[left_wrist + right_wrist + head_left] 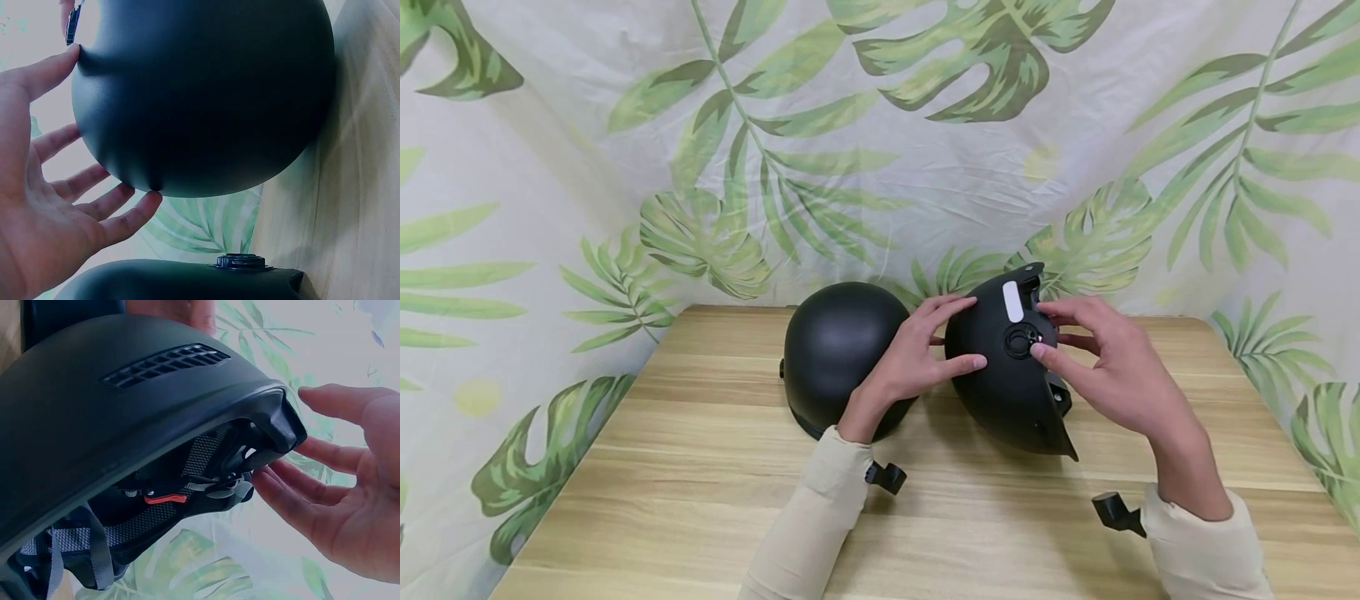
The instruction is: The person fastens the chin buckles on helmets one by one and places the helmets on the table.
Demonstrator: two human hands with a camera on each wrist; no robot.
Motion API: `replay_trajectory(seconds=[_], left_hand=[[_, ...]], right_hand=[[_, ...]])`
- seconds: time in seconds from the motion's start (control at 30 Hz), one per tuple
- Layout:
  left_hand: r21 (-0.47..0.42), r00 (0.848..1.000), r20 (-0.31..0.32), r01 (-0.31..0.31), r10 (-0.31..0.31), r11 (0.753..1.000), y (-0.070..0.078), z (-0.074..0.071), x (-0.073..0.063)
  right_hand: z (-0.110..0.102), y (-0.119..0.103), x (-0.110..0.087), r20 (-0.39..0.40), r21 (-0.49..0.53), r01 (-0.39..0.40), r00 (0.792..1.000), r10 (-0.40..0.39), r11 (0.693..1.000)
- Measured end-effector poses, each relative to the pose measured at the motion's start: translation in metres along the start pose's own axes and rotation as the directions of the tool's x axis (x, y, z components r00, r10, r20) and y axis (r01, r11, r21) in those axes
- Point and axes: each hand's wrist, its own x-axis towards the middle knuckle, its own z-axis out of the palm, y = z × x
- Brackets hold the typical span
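Observation:
A black helmet [992, 375] stands tilted on the table between both hands, its inside turned to the right. Its shell carries a white label [1012, 302] and a round dial-like disc [1020, 341]. The left hand [917, 354] rests spread fingertips and thumb on the crown, fingers nearly straight. At the rim, the right hand [1097, 358] holds the helmet, thumb beside the disc and fingers on the far side. Grey straps [100, 544] and a red tab [165, 499] show inside, with a vent grille [169, 364] on the shell.
A second black helmet [838, 350] sits dome up on the wooden table [700, 500], just left of the held one and partly behind the left forearm. Leaf-patterned cloth [820, 167] hangs behind the table. Small black devices [887, 477] are strapped at both wrists.

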Motion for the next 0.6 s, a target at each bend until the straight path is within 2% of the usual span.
replay_trajectory(seconds=[0.37, 0.6], left_hand=[[0.022, 1.000, -0.028, 0.003, -0.002, 1.000, -0.0005, 0.0002, -0.0017], [0.023, 0.999, -0.040, 0.004, -0.003, 1.000, 0.0002, 0.0004, -0.0020]], right_hand=[[0.0024, 0.0038, 0.0010, 0.050, -0.036, -0.049, 0.997, 0.051, 0.998], [0.0032, 0.0022, 0.0013, 0.054, -0.056, -0.078, 0.995, 0.081, 0.995]])
